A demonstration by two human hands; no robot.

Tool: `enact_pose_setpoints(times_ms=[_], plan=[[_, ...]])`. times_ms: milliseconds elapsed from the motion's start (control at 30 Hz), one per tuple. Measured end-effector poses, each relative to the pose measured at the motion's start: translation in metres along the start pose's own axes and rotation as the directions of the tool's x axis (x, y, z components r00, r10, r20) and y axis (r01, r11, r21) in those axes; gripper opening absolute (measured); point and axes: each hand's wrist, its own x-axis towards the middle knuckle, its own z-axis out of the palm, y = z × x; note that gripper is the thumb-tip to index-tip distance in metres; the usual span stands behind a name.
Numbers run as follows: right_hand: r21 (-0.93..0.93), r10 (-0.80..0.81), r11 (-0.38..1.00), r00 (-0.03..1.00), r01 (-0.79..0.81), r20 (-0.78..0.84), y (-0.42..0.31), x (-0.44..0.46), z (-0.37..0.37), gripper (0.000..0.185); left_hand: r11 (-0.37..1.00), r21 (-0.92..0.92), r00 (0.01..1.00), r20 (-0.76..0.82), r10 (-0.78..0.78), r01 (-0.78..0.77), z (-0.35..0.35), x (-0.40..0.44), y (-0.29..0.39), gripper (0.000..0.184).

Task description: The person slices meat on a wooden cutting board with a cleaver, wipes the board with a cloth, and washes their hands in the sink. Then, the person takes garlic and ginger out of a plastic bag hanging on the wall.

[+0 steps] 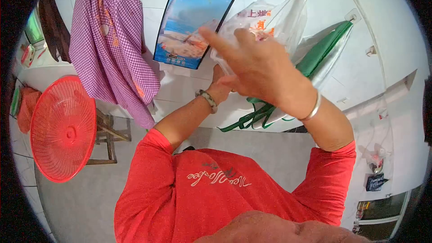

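Observation:
My right hand [263, 65], with a silver bangle [312, 106] on its wrist, is raised in front of a clear plastic bag [290, 27] that has orange and red print. Its fingers are spread and slightly blurred, and nothing shows in them. My left hand [219, 87], wearing a beaded bracelet [207, 101], reaches up toward the lower left of the same bag. The right hand covers part of it, so I cannot tell whether its fingers grip the bag. Just left of the plastic bag hangs a blue beach-picture panel [189, 27].
A green and silver bag [321, 54] with dangling green straps [249, 119] hangs at right. On the left hang a purple checked garment [112, 40] and a dark cloth [55, 24]. A red plastic basket [63, 128] rests by a wooden stool [108, 137].

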Motion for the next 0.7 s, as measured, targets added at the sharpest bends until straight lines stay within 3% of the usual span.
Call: enact_pose_setpoints(times_ms=[67,100,133,167,200,267,400,467,533,600,667,700], plan=[[-0.210,-0.155,0.967,0.987,0.143,-0.039,0.000,-0.003,0.016,0.053,1.000,-0.030,1.000,0.002,-0.002,0.002,0.004,-0.001,0.000,0.027],[-0.221,-0.148,0.966,0.988,0.135,-0.041,0.005,-0.002,0.021,0.053,1.000,-0.027,1.000,0.015,-0.002,0.002,0.003,0.004,-0.001,0.027],[-0.192,-0.128,0.974,0.992,0.121,-0.024,0.012,0.000,0.025,0.044,0.955,0.295,0.998,0.054,0.022,-0.037,-0.002,0.013,-0.002,0.026],[-0.163,-0.109,0.981,0.994,0.106,-0.006,0.017,0.002,0.024,0.036,0.809,0.582,0.994,0.099,0.037,-0.088,0.000,0.015,0.001,0.026],[-0.172,-0.103,0.980,0.995,0.100,-0.007,0.021,0.001,0.019,0.036,0.808,0.582,0.993,0.110,0.036,-0.093,0.004,0.014,0.000,0.026],[-0.127,-0.107,0.986,0.994,0.104,-0.013,0.029,-0.002,0.003,0.021,0.877,0.453,0.982,-0.023,0.188,-0.157,0.010,0.006,-0.002,0.022],[-0.245,-0.056,0.969,0.995,0.034,-0.086,0.051,-0.008,-0.021,0.021,0.888,0.442,0.986,-0.041,0.162,-0.128,0.014,0.000,0.001,0.007],[-0.331,0.092,0.926,0.959,-0.181,-0.268,0.076,-0.008,-0.037,0.019,0.915,0.390,0.994,-0.001,0.113,-0.104,0.019,-0.010,0.006,0.011],[-0.216,0.080,0.954,0.871,-0.208,-0.485,0.120,-0.005,-0.040,0.017,0.918,0.380,0.994,0.028,0.107,-0.110,0.028,-0.024,0.015,0.011],[0.298,0.419,0.901,0.814,-0.316,-0.403,0.133,-0.002,-0.056,0.015,0.922,0.371,0.993,0.058,0.101,-0.115,0.037,-0.029,0.020,0.011],[0.307,0.442,0.891,0.793,-0.334,-0.419,0.142,0.008,-0.071,0.020,0.900,0.345,0.963,0.069,0.260,-0.267,0.044,-0.030,0.022,0.011],[0.318,0.461,0.882,0.775,-0.347,-0.433,0.148,0.013,-0.075,0.025,0.898,0.347,0.963,0.073,0.260,-0.269,0.045,-0.031,0.025,0.011]])
